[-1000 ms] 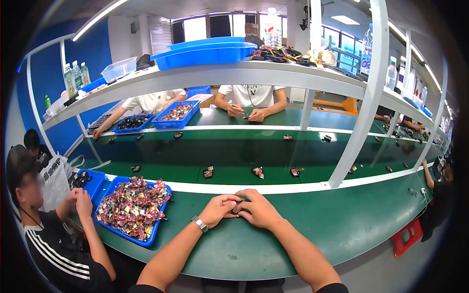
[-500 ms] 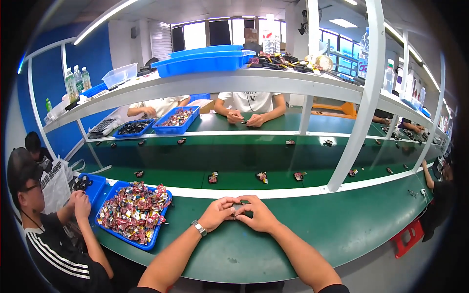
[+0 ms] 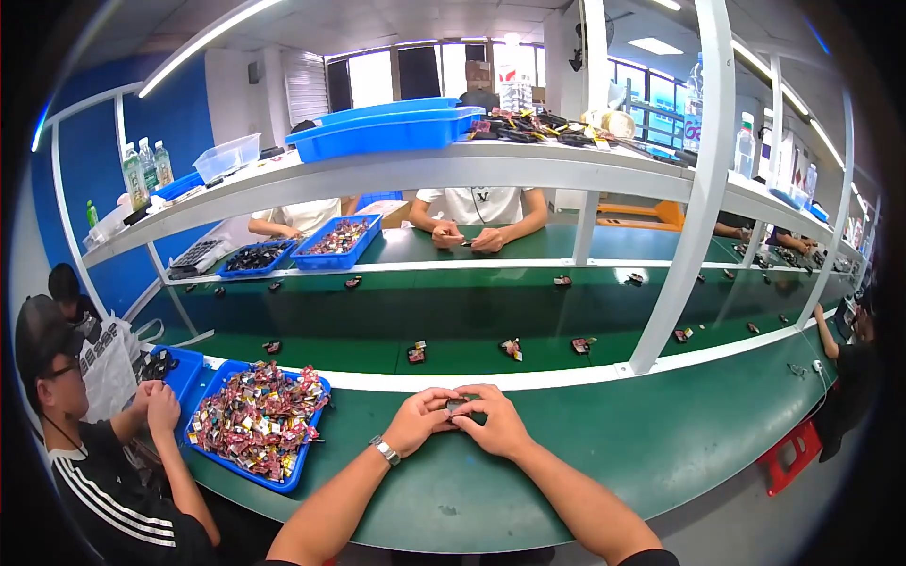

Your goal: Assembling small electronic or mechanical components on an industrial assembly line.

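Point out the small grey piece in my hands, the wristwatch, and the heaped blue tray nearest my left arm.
Small grey piece (image 3: pixel 455 404): head view, on its visible face.
Wristwatch (image 3: pixel 384 449): head view, on its metal band.
Heaped blue tray (image 3: pixel 302 462): head view, on its right side wall.

i have a heaped tray (image 3: pixel 304 457) on the remote bench (image 3: pixel 661 443), left of my left hand (image 3: pixel 421 421); the belt (image 3: pixel 453 316) lies beyond the bench, beneath the shelf (image 3: pixel 425 174).

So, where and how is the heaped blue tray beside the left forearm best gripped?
Probably two-handed by the left and right rims of the heaped tray, from the near side: small parts mound high, leaving rims clearest, and another blue tray crowds its far left.
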Demonstrator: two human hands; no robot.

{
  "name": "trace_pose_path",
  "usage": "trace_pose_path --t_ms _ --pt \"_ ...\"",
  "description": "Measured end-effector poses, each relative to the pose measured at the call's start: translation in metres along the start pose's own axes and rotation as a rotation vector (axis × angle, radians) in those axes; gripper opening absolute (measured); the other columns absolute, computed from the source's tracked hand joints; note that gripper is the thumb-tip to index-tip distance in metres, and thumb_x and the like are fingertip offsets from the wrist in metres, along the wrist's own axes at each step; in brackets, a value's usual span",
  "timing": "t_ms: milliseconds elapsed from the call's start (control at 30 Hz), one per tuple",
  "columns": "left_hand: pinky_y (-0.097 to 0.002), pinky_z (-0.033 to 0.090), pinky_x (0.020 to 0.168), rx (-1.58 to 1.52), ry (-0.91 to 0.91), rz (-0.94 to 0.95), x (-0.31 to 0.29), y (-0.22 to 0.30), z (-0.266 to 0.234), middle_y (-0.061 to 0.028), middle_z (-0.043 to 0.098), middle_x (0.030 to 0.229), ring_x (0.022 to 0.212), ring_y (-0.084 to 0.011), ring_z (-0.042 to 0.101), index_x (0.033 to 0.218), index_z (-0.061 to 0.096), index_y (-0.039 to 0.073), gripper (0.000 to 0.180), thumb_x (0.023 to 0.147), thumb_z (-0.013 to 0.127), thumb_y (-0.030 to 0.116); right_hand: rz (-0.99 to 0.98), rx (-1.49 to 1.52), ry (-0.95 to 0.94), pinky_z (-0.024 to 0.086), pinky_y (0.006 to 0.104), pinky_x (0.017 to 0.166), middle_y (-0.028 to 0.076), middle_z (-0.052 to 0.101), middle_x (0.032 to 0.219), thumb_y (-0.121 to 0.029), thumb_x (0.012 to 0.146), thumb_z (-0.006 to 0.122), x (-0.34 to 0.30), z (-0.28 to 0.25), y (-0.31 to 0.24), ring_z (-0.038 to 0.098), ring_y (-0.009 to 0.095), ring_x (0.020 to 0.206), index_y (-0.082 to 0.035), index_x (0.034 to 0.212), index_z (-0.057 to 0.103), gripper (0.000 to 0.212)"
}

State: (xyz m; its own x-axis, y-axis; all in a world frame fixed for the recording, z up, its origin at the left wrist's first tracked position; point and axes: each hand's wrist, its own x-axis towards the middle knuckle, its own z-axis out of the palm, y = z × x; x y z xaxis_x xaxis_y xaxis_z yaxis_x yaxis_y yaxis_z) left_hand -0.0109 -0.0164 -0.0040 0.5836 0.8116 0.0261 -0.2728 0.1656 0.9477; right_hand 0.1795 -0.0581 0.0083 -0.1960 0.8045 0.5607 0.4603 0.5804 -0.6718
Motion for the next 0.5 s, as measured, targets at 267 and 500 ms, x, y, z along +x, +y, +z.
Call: trace_pose_path --t_ms 267,500 --pt "-0.0345 0.053 0.094 -0.060 -0.058 0.006 -0.0009 -0.0002 -0.0038 -0.0093 0.058 0.123 0.109 -0.0181 0.061 0.127 0.050 0.002 0.031 0.096 0.050 0.002 0.023 -0.023 0.055 0.045 0.0393 0.097 0.007 0.062 0.120 -0.013 0.080 0.070 -0.0010 0.0062 0.0032 0.054 0.028 0.115 -0.009 0.088 0.072 0.009" --pt "-0.0326 0.052 0.092 -0.053 -0.051 -0.037 0.0011 -0.0035 -0.0043 -0.0081 0.058 0.123 0.109 -0.0161 0.059 0.127 0.051 0.003 0.030 0.098 0.048 0.004 0.014 -0.019 0.066 0.045 0.0393 0.097 0.005 0.062 0.118 -0.011 0.080 0.070 -0.0035 0.0078 0.0001 0.053 0.028 0.115 -0.008 0.089 0.072 0.010"
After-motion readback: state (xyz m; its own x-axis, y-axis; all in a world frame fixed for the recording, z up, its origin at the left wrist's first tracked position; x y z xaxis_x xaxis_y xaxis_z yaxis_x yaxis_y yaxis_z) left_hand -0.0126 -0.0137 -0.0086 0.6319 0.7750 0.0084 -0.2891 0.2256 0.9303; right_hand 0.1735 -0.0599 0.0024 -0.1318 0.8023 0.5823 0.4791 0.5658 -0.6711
